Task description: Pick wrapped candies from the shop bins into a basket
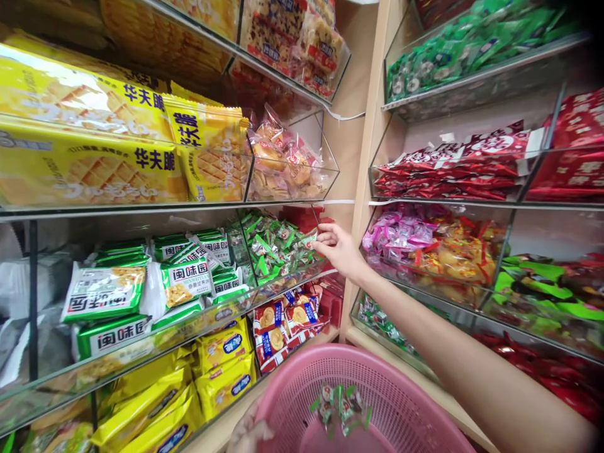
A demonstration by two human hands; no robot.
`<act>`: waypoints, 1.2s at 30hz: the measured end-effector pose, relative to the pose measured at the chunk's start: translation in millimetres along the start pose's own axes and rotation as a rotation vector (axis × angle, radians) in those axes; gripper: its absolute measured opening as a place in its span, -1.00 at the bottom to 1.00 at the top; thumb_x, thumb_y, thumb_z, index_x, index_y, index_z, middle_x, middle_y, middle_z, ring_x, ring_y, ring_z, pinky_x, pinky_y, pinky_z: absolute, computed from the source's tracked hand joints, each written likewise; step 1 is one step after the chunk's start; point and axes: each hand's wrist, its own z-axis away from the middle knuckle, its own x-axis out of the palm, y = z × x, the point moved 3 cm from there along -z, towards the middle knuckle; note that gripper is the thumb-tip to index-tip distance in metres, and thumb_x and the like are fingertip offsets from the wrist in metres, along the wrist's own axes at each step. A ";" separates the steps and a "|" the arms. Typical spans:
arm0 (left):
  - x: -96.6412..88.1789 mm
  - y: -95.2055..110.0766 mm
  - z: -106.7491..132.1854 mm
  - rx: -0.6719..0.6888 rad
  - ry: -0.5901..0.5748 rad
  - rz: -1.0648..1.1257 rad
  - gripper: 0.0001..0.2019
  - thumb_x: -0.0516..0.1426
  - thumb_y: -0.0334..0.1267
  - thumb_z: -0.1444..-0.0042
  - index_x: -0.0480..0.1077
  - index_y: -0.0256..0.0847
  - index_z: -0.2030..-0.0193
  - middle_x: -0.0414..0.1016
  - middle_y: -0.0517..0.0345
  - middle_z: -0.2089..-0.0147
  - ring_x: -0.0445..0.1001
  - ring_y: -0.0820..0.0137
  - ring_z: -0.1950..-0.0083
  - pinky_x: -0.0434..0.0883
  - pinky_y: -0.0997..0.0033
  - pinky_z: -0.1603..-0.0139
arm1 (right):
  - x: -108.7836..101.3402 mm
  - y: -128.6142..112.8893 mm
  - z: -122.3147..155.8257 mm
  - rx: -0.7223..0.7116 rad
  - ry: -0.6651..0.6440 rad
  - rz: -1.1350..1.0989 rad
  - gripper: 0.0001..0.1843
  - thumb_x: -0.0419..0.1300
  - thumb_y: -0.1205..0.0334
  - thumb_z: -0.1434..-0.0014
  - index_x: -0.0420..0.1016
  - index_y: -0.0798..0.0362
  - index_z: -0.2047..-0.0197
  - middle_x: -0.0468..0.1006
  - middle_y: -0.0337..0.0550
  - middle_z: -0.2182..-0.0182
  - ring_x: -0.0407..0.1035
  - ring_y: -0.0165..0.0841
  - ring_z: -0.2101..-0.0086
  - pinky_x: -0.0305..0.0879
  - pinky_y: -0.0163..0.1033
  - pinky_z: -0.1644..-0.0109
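Note:
My right hand reaches to the end of the middle shelf, fingertips pinched on a small wrapped candy. Just left of it, a clear compartment holds a pile of green-wrapped candies. Below, a pink plastic basket with perforated walls hangs in front of the shelves. Several similar green-and-clear wrapped candies lie inside it. At the lower edge my left hand, somewhat blurred, grips the basket's left side; part of it is cut off by the frame.
Clear-fronted bins line both shelf units. To the left are yellow waffle packs, green-and-white packets and yellow packets. Red-and-white packets sit beneath the candy bin. A wooden upright stands between the units; purple-wrapped sweets are right of it.

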 end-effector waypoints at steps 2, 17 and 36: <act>-0.3 4.1 -1.9 0.059 0.059 -0.035 -0.59 0.12 -0.59 0.31 0.41 -0.29 0.22 0.51 0.10 0.29 0.41 0.27 0.06 0.28 0.40 -0.02 | -15.4 -6.0 7.5 0.068 0.052 -0.089 -0.55 0.23 0.19 0.10 0.26 0.10 0.11 0.44 -0.23 0.40 0.37 -0.43 0.35 0.33 -0.24 0.18; 16.2 4.2 13.1 -0.010 -0.091 0.031 -0.37 0.10 -0.53 0.29 0.29 -0.22 -0.05 0.54 0.15 0.29 0.49 0.35 0.24 0.33 0.39 0.06 | -29.8 121.6 231.8 0.737 -0.386 -0.102 -0.74 0.19 0.18 0.08 0.39 0.10 0.29 0.46 -0.25 0.47 0.34 -0.43 0.48 0.25 -0.33 0.46; 15.9 13.9 30.5 0.015 0.005 -0.009 -0.39 0.10 -0.52 0.32 0.32 -0.27 -0.01 0.54 0.18 0.34 0.48 0.38 0.30 0.34 0.48 0.21 | -23.9 141.9 229.1 0.767 -0.371 -0.081 -0.61 0.21 0.01 0.12 0.35 0.11 0.28 0.43 -0.24 0.48 0.27 -0.45 0.51 0.17 -0.34 0.49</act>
